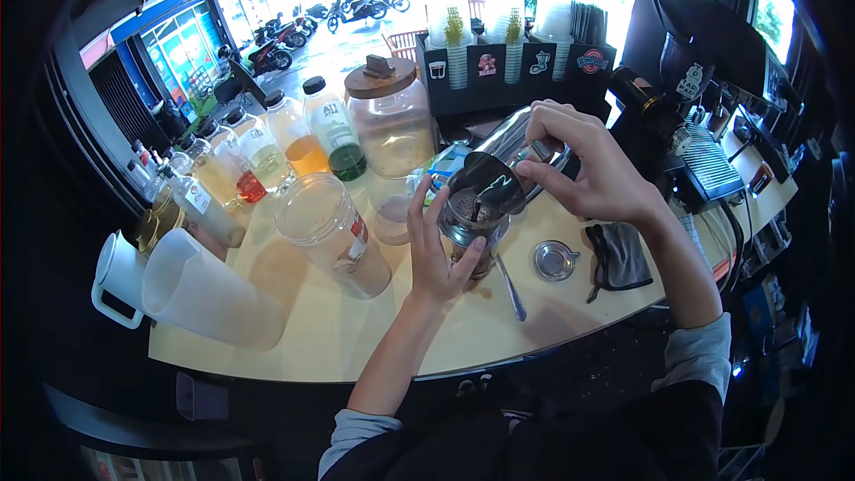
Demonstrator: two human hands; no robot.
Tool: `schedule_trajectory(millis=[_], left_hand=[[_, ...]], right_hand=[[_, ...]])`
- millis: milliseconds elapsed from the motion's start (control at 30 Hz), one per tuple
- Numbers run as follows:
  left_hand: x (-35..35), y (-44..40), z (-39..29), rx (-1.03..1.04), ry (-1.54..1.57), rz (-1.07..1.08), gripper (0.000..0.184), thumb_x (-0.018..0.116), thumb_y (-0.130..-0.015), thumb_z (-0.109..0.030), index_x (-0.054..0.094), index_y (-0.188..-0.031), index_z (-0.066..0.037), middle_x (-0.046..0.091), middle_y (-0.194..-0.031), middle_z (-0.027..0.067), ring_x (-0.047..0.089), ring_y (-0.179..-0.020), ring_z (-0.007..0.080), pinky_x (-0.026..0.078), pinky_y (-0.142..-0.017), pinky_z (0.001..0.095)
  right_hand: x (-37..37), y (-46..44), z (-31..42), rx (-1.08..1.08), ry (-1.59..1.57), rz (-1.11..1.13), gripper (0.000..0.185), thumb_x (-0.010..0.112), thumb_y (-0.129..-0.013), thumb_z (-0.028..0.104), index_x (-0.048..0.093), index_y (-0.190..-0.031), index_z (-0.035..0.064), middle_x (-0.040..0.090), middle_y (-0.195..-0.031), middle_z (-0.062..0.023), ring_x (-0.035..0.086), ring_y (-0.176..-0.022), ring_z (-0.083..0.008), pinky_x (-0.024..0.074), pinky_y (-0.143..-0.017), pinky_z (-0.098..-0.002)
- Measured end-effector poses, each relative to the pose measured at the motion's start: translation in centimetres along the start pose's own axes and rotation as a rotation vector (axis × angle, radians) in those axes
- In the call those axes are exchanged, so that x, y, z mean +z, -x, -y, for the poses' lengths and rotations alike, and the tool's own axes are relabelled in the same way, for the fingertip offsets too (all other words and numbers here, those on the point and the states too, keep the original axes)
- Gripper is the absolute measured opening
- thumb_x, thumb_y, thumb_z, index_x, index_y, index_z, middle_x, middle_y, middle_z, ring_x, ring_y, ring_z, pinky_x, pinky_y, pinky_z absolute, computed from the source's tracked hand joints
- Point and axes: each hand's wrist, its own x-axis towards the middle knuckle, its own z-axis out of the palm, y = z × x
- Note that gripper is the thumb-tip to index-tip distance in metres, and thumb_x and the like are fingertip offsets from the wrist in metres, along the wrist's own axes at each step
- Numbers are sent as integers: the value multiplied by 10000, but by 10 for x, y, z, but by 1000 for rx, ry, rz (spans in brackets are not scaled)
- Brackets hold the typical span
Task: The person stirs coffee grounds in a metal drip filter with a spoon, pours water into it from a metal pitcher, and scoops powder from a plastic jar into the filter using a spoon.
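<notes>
My right hand (pixel 579 156) grips a shiny metal pitcher (pixel 508 151) by its handle, tilted with its mouth down to the left over a small metal filter (pixel 463 207). My left hand (pixel 434 254) wraps round the filter and the glass below it, which is mostly hidden. Dark grounds show inside the filter. To the right of the glass lies a spoon (pixel 511 289), and beyond it a round metal lid (pixel 555 261). A grey cloth (pixel 620 258) is by my right forearm.
An open clear jar (pixel 343 240) and a white plastic jug (pixel 209 294) stand on the left. Behind are syrup bottles (pixel 294 135), a wooden-lidded jar (pixel 389 125) and a black cup rack (pixel 508 76). A coffee machine (pixel 708 169) stands on the right.
</notes>
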Motion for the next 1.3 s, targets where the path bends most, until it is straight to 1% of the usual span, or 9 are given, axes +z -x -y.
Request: schedule_trajectory(millis=[300,500,600,667,767,933,1067,1200,1300], left_hand=[[0,1,0,-1,-48,1,727,634,-839,-411,330,-1389,-44,280,-1453,226,288,-1348,377,247,-1097,482],[-2,-11,-8,-23,-83,-44,915,792,-676,-427,352,-1387,-54,321,-1430,204,334,-1315,382,279,-1074,491],[-10,-28,-21,-105,-126,16,974,835,-598,-441,372,-1362,-53,373,-1382,174,370,-1281,356,309,-1052,469],[-16,-39,-28,-159,-259,178,944,846,-568,-440,412,-1310,-50,449,-1278,129,431,-1214,318,346,-1013,450],[-20,-50,-34,-212,-295,246,902,887,-518,-373,450,-1222,-17,515,-1159,117,548,-1082,301,445,-944,410],[-18,-47,-32,-201,-196,204,845,897,-510,-317,462,-1168,-17,503,-1109,113,560,-1046,280,464,-912,375],[-18,-46,-32,-130,-95,124,772,879,-524,-294,473,-1137,-58,491,-1106,102,539,-1038,296,445,-884,408],[-22,-51,-31,-109,-132,158,773,880,-523,-280,470,-1140,-58,490,-1102,99,537,-1038,298,444,-888,412],[-24,-59,-32,-113,-164,186,802,903,-494,-254,469,-1129,-24,485,-1086,99,540,-1036,255,452,-916,359]], right_hand=[[-14,14,2,26,49,44,257,667,-805,133,431,-821,33,385,-697,-86,377,-650,-241,322,-669,-347],[-19,17,-7,69,62,-15,241,672,-802,104,447,-822,20,398,-700,-81,382,-649,-221,336,-653,-338],[-20,17,-13,79,22,-63,232,675,-793,69,452,-825,14,425,-711,-79,400,-635,-192,357,-620,-320],[-19,17,-12,72,-21,-92,227,674,-791,49,454,-829,11,442,-719,-77,411,-627,-172,370,-599,-308],[-18,17,-7,66,-48,-109,200,654,-809,9,457,-839,1,474,-730,-69,518,-629,-125,409,-569,-277],[-15,21,-4,132,-197,-148,174,627,-843,-9,452,-844,-9,531,-732,-57,666,-736,-126,456,-572,-248],[-17,26,-5,156,-268,-169,177,632,-844,3,456,-841,-1,538,-720,-45,601,-694,-75,427,-577,-240],[-20,31,-5,186,-217,-187,183,633,-854,28,451,-841,19,484,-696,-9,458,-667,-35,372,-590,-222],[-20,34,-5,196,-216,-198,194,632,-855,34,438,-841,26,429,-690,5,398,-673,-36,360,-597,-220]])
